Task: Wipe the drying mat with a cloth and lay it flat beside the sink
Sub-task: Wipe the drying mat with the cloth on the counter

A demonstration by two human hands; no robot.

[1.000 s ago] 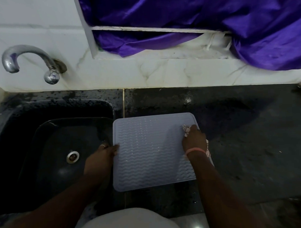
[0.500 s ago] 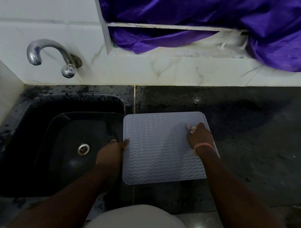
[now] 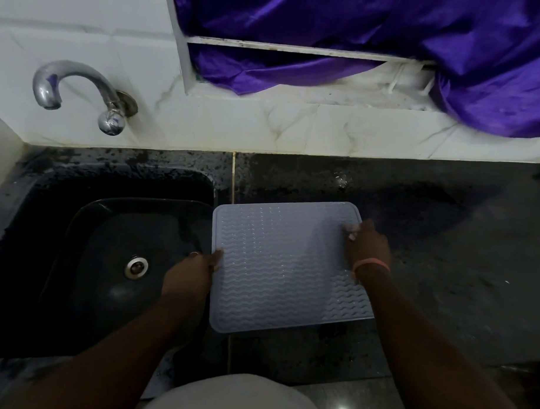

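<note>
While right hand (image 3: pixel 368 246) fingers mostly hide the gripped cloth (image 3: pixel 352 233), left hand (image 3: pixel 191 273) pinches mat (image 3: pixel 280 271) edge

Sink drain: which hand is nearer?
Left. The left hand holds the mat's sink-side edge, just right of the drain; the right hand is at the mat's far edge.

A matt, rubbery-looking drying mat (image 3: pixel 283 265) with raised wavy ribs is held at its edge by the left hand (image 3: pixel 191 276). A scrap of pale cloth (image 3: pixel 352 232) is seen under the right hand (image 3: pixel 368 246). Left of the left hand, a glossy dark sink (image 3: pixel 89 241) is seen, and above it a polished metal tap (image 3: pixel 75 88). Speckled dark stone counter (image 3: pixel 448 259) is seen right of the right hand; shiny purple satin-like fabric (image 3: pixel 379 26) is seen beyond both hands.
</note>
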